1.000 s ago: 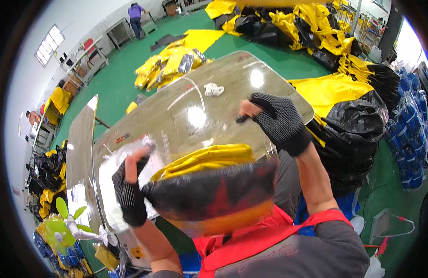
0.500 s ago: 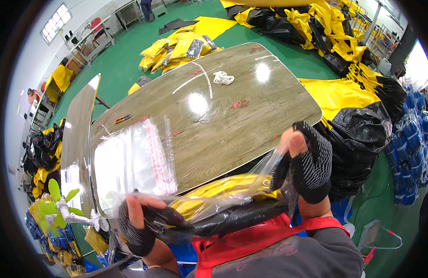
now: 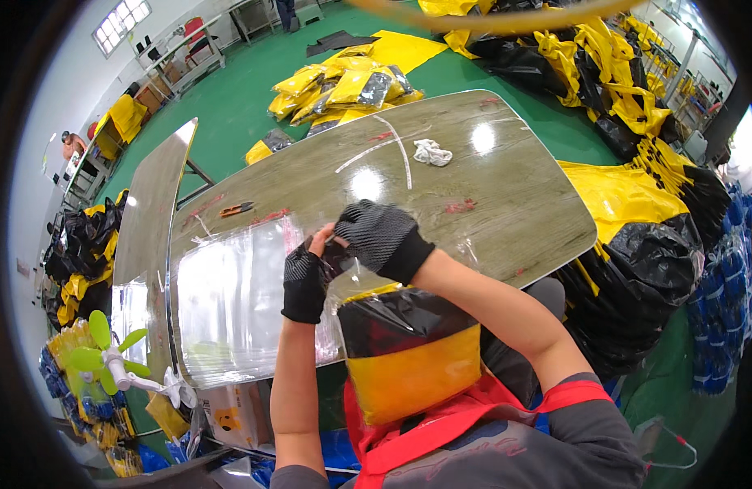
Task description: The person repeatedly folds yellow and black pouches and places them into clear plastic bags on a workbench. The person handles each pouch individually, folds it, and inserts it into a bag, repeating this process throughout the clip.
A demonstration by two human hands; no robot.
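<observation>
A clear plastic bag (image 3: 334, 303) holds a folded black and yellow sheet (image 3: 413, 371) and hangs upright against my red apron at the table's near edge. Both hands wear black fingerless gloves with a pale dotted grip. My left hand (image 3: 304, 273) and my right hand (image 3: 378, 236) meet above the bag, closed on its gathered upper edge. The right hand's back hides most of its fingers. To the left lies a stack of flat clear bags (image 3: 233, 285) on the wood-patterned table (image 3: 514, 196).
An orange-black cutter (image 3: 236, 209) and a crumpled white cloth (image 3: 432, 152) lie on the table. A green fan (image 3: 107, 359) is clamped at its left corner. Bagged yellow-black packages (image 3: 351, 88) are piled on the floor beyond. Black and yellow sheets (image 3: 637, 220) heap at the right.
My hands have come together from wide apart, moving forward over the table with the bag's edge. The folded sheet now hangs upright in the bag, its yellow part below the black.
</observation>
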